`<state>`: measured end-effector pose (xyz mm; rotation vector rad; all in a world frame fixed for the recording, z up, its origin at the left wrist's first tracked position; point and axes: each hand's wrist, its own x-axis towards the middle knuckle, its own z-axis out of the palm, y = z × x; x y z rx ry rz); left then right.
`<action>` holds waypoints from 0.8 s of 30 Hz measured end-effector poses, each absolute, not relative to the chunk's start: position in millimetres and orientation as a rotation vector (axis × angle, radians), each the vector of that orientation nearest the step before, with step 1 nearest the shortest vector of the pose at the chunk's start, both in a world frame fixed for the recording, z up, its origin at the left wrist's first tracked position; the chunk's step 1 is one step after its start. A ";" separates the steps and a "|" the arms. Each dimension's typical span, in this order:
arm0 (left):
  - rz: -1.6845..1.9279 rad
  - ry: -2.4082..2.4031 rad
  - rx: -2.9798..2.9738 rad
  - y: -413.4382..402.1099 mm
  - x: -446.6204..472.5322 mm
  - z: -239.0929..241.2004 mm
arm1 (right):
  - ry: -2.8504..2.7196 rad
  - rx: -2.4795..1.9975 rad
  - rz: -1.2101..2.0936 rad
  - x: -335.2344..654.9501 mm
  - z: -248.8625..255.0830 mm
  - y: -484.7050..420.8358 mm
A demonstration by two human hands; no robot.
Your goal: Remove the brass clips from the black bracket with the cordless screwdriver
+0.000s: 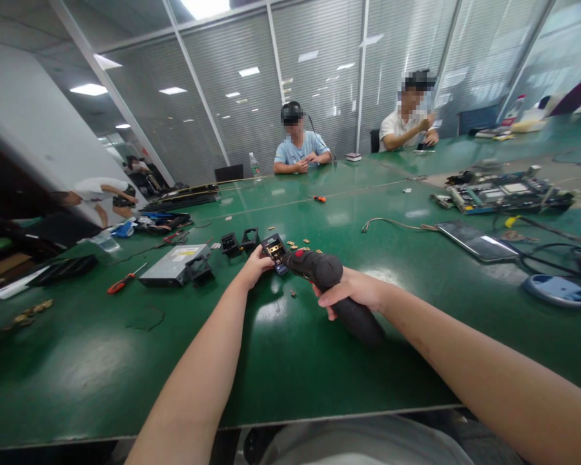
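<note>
sitting beside left hand point(257, 266): black brackets point(229, 245), then silver drive point(167, 266), orange screwdriver point(120, 285).

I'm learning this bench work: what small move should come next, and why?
Probably check that the power driver lines up with the black part. The right hand grips it, nose toward the part that the left hand holds, but whether its tip is seated cannot be seen.

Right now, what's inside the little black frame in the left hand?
Gold-coloured pieces show inside the black frame. The power drill and left hand cover parts; anything behind them can't be seen.
</note>
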<state>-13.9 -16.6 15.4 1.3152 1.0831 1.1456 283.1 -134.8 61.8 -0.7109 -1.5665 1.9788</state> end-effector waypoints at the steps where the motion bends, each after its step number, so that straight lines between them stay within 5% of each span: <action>1: 1.143 1.088 1.314 -17.4 -13.8 16.3 | -1.565 -0.706 1.982 282.7 61.6 -134.9; 24: 1.122 1.097 1.329 -18.3 -18.2 16.4 | -1.550 -0.666 2.004 280.9 50.3 -128.0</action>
